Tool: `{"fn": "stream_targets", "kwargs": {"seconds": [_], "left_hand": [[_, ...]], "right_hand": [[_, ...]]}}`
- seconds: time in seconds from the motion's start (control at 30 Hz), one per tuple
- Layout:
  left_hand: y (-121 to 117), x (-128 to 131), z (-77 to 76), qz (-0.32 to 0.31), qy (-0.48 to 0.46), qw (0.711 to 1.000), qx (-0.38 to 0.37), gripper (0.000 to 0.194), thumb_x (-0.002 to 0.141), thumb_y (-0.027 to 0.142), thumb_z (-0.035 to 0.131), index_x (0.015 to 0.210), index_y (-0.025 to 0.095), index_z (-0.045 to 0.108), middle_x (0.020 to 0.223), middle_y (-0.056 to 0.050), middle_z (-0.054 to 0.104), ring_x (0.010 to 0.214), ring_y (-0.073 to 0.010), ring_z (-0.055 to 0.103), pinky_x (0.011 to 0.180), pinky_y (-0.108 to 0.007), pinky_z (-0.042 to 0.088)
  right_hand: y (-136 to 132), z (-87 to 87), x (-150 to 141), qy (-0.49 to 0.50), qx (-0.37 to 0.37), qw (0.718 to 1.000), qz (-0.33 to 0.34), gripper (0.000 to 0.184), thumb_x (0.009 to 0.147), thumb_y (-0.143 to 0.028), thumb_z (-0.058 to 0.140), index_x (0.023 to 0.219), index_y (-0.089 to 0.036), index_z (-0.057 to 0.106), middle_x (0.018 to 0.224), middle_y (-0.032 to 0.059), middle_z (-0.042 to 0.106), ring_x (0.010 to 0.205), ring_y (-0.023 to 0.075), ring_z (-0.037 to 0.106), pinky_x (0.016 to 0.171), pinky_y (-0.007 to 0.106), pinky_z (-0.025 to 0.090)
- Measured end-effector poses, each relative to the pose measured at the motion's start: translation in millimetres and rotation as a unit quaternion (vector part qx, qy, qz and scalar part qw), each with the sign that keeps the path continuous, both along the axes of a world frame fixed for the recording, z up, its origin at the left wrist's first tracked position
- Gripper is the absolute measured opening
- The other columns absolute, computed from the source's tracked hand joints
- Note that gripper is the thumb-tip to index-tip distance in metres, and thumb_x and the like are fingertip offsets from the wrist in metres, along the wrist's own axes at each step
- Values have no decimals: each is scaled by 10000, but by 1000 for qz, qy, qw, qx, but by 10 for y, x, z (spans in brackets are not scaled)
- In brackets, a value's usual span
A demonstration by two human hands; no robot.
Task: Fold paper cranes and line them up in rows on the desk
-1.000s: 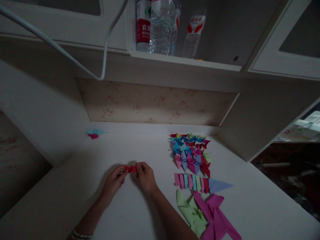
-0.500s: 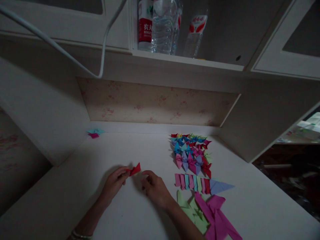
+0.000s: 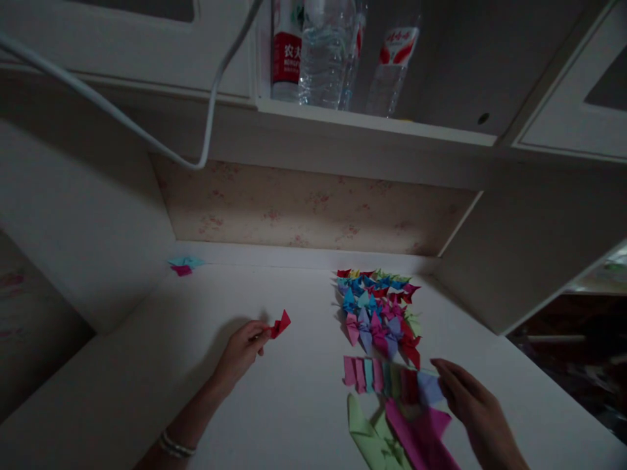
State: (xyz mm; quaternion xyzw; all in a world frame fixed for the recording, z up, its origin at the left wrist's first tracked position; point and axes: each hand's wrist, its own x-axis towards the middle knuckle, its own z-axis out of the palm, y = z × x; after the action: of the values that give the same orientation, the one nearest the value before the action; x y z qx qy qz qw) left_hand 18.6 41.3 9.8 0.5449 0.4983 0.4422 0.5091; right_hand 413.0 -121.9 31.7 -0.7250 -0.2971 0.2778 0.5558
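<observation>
On the white desk (image 3: 304,405) my left hand (image 3: 242,352) pinches one red folded piece (image 3: 281,324). My right hand (image 3: 473,405), fingers loosely spread, hovers by one row of seven folded strips (image 3: 375,374). Beyond lies one cluster of folded shapes (image 3: 379,307); three bottles (image 3: 323,52) stand overhead.

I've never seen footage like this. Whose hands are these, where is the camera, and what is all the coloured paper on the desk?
There is no machine here: a person wears a camera on the head, looking down at their own two bare hands. The left hand pinches a small red folded paper piece just above the white desk. The right hand reaches over a row of folded strips, touching or nearly touching its blue end; whether it grips anything is unclear. Behind that row lies a cluster of small folded paper shapes; nearer are larger green and pink sheets. Water bottles stand on the shelf above.
</observation>
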Motion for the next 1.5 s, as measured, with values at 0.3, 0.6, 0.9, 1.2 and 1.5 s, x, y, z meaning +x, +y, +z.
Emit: {"fn": "stream_targets", "kwargs": {"seconds": [0.3,0.6,0.9,1.2,1.5], "left_hand": [[-72,401,186,-90,85,989,81,256,801,417,575,870,176,630,795,-24,688,614,-135,584,558,-220,447],[-620,714,341,-173,175,964,102,222,869,391,507,883,231,660,810,7,687,649,-129,601,592,-191,445],[-691,650,303,-148,161,972,85,252,858,436,513,857,234,664,793,-8,683,605,-128,578,557,-187,445],[-584,388,37,-94,92,991,2,438,779,528,575,1085,215,604,912,-41,667,556,-119,552,511,-225,438],[-384,227,-265,-55,84,990,-101,492,711,602,580,980,194,640,768,-24,643,545,-130,538,431,-210,370]], "right_hand": [[-43,163,34,-88,-39,993,67,491,732,-571,601,1021,-183,680,834,55,692,725,204,618,629,272,492],[566,623,-1139,-188,-14,896,403,296,928,-376,438,1035,-199,649,760,10,671,649,137,593,594,228,424],[648,572,-1279,-154,-16,896,417,299,924,-378,459,834,-181,665,646,-10,622,563,110,555,526,200,395],[848,668,-195,-133,-27,959,250,352,859,-504,493,835,-179,626,658,9,632,499,118,532,487,232,430],[1540,629,1645,-168,-62,984,17,186,748,-263,567,794,-117,672,846,179,698,563,164,609,505,274,472]]}}
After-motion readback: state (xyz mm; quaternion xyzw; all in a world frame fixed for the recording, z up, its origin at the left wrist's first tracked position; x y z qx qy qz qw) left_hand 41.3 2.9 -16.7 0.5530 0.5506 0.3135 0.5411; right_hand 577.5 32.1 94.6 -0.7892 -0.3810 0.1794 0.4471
